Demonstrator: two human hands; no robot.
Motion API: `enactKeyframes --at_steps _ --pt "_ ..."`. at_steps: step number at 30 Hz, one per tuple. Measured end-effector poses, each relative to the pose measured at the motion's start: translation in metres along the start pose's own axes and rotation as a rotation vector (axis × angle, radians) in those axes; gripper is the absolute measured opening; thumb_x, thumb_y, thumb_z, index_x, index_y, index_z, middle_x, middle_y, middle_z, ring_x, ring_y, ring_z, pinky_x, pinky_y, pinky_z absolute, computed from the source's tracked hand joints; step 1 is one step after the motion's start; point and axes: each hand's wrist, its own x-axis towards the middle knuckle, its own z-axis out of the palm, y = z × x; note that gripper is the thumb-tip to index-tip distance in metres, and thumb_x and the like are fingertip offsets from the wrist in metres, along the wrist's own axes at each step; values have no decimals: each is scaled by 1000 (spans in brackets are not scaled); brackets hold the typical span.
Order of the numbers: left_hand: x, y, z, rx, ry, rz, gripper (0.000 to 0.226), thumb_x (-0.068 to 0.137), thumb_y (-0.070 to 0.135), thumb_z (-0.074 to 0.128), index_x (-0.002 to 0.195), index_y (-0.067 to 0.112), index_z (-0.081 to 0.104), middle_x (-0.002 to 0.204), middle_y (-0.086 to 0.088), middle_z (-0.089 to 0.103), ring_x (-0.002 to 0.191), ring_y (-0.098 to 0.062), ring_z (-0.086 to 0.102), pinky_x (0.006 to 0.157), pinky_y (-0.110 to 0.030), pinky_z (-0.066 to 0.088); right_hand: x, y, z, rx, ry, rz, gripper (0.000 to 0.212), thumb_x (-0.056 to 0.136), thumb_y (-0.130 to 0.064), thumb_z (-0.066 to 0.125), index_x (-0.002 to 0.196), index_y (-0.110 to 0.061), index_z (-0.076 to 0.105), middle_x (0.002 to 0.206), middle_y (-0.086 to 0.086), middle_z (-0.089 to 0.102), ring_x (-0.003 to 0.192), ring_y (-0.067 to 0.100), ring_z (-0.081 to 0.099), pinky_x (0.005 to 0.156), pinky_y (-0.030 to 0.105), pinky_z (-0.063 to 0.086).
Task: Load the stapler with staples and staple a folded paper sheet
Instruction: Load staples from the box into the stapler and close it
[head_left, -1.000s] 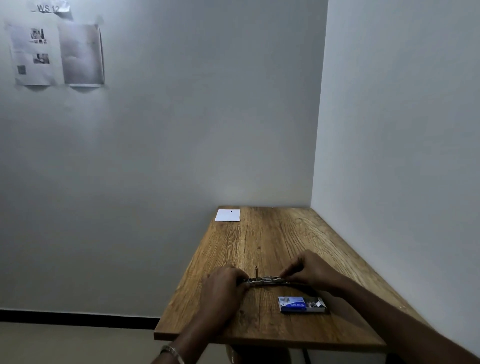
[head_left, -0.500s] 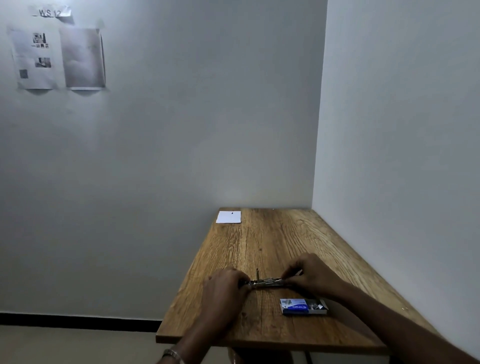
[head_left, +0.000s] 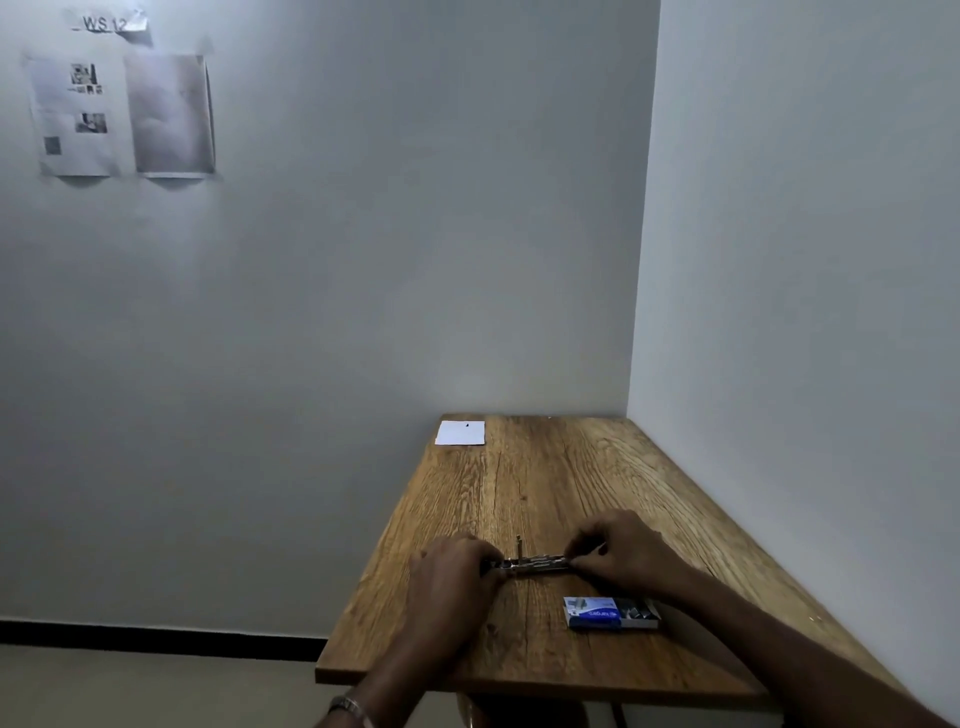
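A metal stapler (head_left: 535, 564) lies opened out flat on the wooden table (head_left: 545, 483), its magazine running left to right, a small pin standing up near its left part. My left hand (head_left: 449, 577) grips its left end. My right hand (head_left: 621, 551) pinches its right end with curled fingers; whether staples are under those fingers is hidden. A blue staple box (head_left: 610, 613) lies open just in front of my right hand, grey staples showing at its right end. A small white folded paper (head_left: 461, 433) lies at the table's far left corner.
The table stands in a corner, with a wall along its right side (head_left: 805, 364) and one behind it. Printed sheets (head_left: 122, 114) hang high on the back wall. The table's near edge and left edge drop to the floor.
Both hands stay on the stapler's ends with only slight finger shifts. The view has tilted a little, so everything sits slightly lower in the frame.
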Motion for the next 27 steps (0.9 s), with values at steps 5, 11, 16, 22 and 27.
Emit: enactKeyframes --at_steps 5,11,16,22,27 --pt "0 0 0 4 1 3 24 95 43 57 116 37 66 111 18 63 103 -1 51 90 -27 30 3 1 1 -37 -13 -34 12 84 -23 76 96 -21 76 89 -16 69 84 -2 66 73 11 53" --pt "-1 0 -1 11 4 8 24 95 45 57 116 37 66 111 18 63 103 -1 51 90 -26 29 6 -9 11 -62 13 -73 12 85 -28 74 96 -23 76 93 -16 71 86 -4 65 81 16 53" --pt "-1 0 -2 5 3 9 25 95 45 57 116 36 66 112 18 63 104 -1 51 92 -27 30 8 -12 13 -79 -16 -86 11 89 -26 69 100 -25 73 98 -11 72 89 -1 65 85 22 55" --pt "-2 1 -3 3 2 11 25 95 44 57 117 36 66 114 17 62 104 -1 51 92 -27 29 4 -13 16 -60 3 -66 12 93 -25 64 104 -24 70 100 -12 69 92 -1 62 87 21 53" --pt "-2 2 -4 3 -8 7 25 95 43 57 117 36 66 114 17 63 104 -1 52 96 -30 33 3 -11 18 177 57 56 7 92 -21 65 97 -23 70 95 -9 70 93 2 65 88 25 54"
